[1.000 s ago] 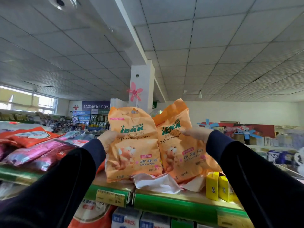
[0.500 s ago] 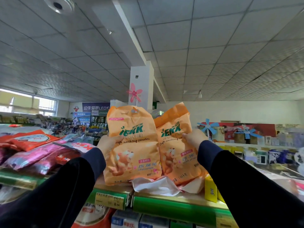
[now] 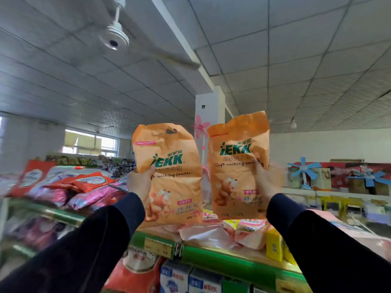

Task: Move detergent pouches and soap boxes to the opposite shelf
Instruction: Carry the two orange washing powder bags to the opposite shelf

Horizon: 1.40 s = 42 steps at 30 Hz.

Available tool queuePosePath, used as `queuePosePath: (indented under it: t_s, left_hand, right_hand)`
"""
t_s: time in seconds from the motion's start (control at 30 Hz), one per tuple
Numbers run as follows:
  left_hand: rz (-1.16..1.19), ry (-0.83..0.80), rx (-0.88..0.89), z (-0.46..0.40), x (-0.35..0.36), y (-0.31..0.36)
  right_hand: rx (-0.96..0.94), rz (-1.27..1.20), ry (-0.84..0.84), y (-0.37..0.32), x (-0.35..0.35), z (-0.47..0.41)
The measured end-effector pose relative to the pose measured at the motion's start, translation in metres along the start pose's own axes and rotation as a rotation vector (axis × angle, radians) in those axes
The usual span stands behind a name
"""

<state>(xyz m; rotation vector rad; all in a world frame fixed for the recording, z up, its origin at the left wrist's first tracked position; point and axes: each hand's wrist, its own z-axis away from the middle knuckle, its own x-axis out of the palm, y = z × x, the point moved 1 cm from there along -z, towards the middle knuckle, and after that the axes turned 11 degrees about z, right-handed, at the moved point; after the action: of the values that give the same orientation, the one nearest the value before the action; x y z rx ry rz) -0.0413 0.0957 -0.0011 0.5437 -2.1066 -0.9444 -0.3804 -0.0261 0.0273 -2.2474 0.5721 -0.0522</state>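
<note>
Hands are both up in front of the camera, each one holding an orange detergent pouch clear of the shelf top; left hand (image 3: 140,182) is gripping the left pouch (image 3: 169,172) by its left edge, thumb showing over the front, the other fingers sitting hidden behind the bag; right hand (image 3: 267,179) is doing the same on the right edge of the right pouch (image 3: 236,166), thumb pressing on the front, and it's covering the end of the printed line there; the two pouches are hanging upright side by side with a gap between them, the right one riding a bit higher, and they're not touching each other; both forearms are wearing dark sleeves (image 3: 330,246) that are running off the bottom corners; below the pouches the green-edged shelf (image 3: 222,258) is carrying crumpled pinkish wrapping (image 3: 206,234) and some yellow soap boxes (image 3: 274,246), partly blocked by the right sleeve so I can't count them; over on the left a heap of red and pink bags (image 3: 84,187) is looking really smeared, labels unreadable; under the shelf edge some blue-and-white cartons (image 3: 190,280) are getting cut off by the frame bottom; a pink pinwheel (image 3: 201,129) on the white pillar is peeking out between the pouches; ceiling fan (image 3: 115,38) up top is blurring out too.
</note>
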Motion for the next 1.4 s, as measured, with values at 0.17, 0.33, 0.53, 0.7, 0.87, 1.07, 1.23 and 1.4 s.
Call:
queuePosePath:
  t_s: [0.17, 0.33, 0.53, 0.7, 0.87, 1.07, 1.23, 1.4]
  left_hand:
    - [-0.029, 0.185, 0.084, 0.046, -0.048, 0.053]
    - [-0.214, 0.441, 0.191, 0.113, -0.108, 0.117]
    - [-0.321, 0.599, 0.245, 0.191, -0.197, 0.194]
    - [-0.313, 0.758, 0.368, 0.267, -0.272, 0.271]
    - [-0.373, 0.910, 0.503, 0.340, -0.345, 0.358]
    - [-0.416, 1.052, 0.613, 0.413, -0.418, 0.448]
    - [-0.461, 1.152, 0.727, 0.480, -0.495, 0.539]
    - [-0.528, 1.243, 0.813, 0.537, -0.568, 0.622]
  right_hand:
    - [0.001, -0.218, -0.117, -0.020, -0.011, 0.022]
    - [0.044, -0.432, -0.392, -0.048, -0.006, 0.075]
    - [0.009, -0.649, -0.669, -0.101, 0.013, 0.159]
    - [0.013, -0.858, -0.913, -0.173, 0.025, 0.247]
    - [0.081, -1.068, -1.198, -0.260, 0.026, 0.342]
    - [0.090, -1.222, -1.433, -0.348, 0.017, 0.451]
    - [0.072, -1.361, -1.553, -0.444, -0.004, 0.556]
    - [0.136, -1.486, -1.674, -0.535, -0.021, 0.657]
